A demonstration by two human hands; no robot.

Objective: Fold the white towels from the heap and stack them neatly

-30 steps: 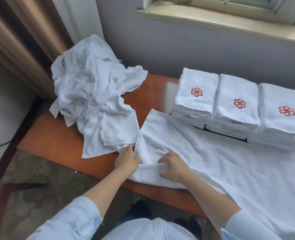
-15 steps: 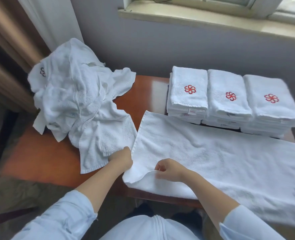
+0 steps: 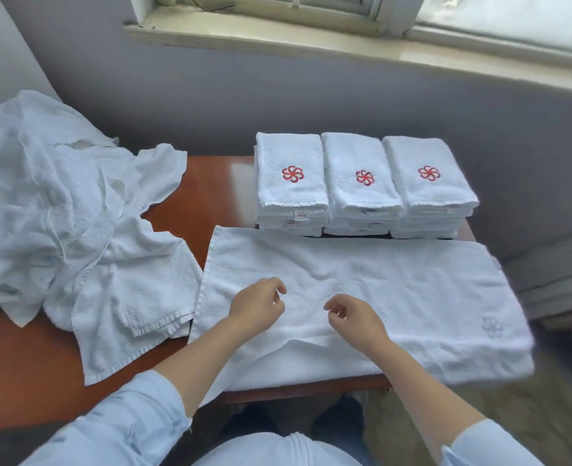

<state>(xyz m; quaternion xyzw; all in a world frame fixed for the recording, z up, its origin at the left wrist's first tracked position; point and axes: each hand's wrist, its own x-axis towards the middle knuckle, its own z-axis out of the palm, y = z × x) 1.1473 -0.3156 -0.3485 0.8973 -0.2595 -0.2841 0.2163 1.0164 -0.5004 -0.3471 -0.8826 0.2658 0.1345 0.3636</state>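
having let go, left hand (image 3: pixel 256 306) and right hand (image 3: pixel 353 316) hover loosely curled, empty, over the flat white terry towel (image 3: pixel 412 287) (lengthwise fold seemingly done) just before the red-crested folded stacks (image 3: pixel 358 183). next: fold it crosswise.

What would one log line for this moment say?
step: folding | spread towel: flat on table | left hand: over towel, loosely curled, empty | right hand: same | heap: left, unfolded | folded stacks: three, behind towel

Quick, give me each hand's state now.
Left hand: loosely curled, holding nothing, over the flat white terry towel.
Right hand: loosely curled, holding nothing.
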